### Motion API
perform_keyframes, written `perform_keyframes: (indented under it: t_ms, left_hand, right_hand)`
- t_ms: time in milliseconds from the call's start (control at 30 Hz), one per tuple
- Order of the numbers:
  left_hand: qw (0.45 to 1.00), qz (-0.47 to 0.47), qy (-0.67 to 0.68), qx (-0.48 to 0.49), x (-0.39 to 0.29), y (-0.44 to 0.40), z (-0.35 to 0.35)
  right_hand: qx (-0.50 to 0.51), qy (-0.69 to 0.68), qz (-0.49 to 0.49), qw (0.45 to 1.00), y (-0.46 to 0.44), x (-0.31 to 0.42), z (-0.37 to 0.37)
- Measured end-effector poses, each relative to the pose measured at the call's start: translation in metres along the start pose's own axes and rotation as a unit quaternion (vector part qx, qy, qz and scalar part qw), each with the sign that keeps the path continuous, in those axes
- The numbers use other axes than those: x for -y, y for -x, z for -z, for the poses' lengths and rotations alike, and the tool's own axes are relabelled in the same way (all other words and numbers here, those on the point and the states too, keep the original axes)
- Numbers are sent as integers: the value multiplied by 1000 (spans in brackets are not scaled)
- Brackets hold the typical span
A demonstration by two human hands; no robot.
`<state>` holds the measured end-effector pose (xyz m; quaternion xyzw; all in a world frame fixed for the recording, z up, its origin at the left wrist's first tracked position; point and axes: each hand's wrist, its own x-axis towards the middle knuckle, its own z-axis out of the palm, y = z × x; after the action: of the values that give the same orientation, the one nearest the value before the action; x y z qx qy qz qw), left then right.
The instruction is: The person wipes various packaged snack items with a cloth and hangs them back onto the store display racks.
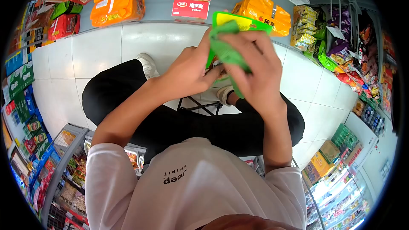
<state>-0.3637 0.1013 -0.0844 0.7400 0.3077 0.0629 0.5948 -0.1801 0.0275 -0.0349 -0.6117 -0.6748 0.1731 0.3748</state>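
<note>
My left hand (187, 69) is closed on the edge of a green and yellow packet (243, 22), which is held up in front of my lap. A crumpled green cloth (228, 44) is bunched in my right hand (260, 70), its fingers bent around it, and it lies against the packet. Part of the cloth hangs below the fingers. Both hands are close together, and they hide most of the packet's lower part.
On the grey shelf (159, 0) ahead stand red boxes (191, 8), an orange multipack (117, 9) at left and another orange multipack (277, 16) at right. Hanging snack bags (341, 53) line the right. My black-trousered knees flank a folding stool's legs (200, 105).
</note>
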Motion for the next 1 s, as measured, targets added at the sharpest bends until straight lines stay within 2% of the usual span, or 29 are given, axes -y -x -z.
perform_keyframes:
  t_ms: [100,200,267,400,533,633,667,800,833,900,1000]
  left_hand:
    - [985,-136,-80,-74,7,-3,-4]
    - [980,-121,-151,-55,11,-2,-2]
    - [973,-144,-169,-59,16,-4,-3]
    - [970,-139,-190,-53,9,-3,-2]
    - [991,-89,-88,-55,7,-3,-3]
    - [996,-65,-19,-51,4,-2,-2]
    - [996,-74,11,-57,9,-3,-4]
    - [980,-113,147,-69,1,-6,-1]
    - [977,-105,178,-57,0,-6,1]
    - [967,-86,238,-35,1,-3,4]
    - [959,-44,275,-45,-6,-4,4]
  right_hand:
    - [-70,31,-35,996,-3,-7,2]
    - [-22,17,-23,999,-1,-3,4]
    - [-2,6,-4,1000,1,-3,2]
    - [-67,47,-57,995,0,-11,2]
    - [-17,-5,-12,1000,-1,-4,2]
    - [-70,60,-28,995,-3,-17,4]
    - [-69,59,-69,994,-4,-19,8]
    - [-23,51,-18,998,-2,-14,5]
    - [7,39,32,999,0,-12,0]
    - [43,23,44,998,1,-4,-3]
    - [-16,93,14,995,-4,-14,5]
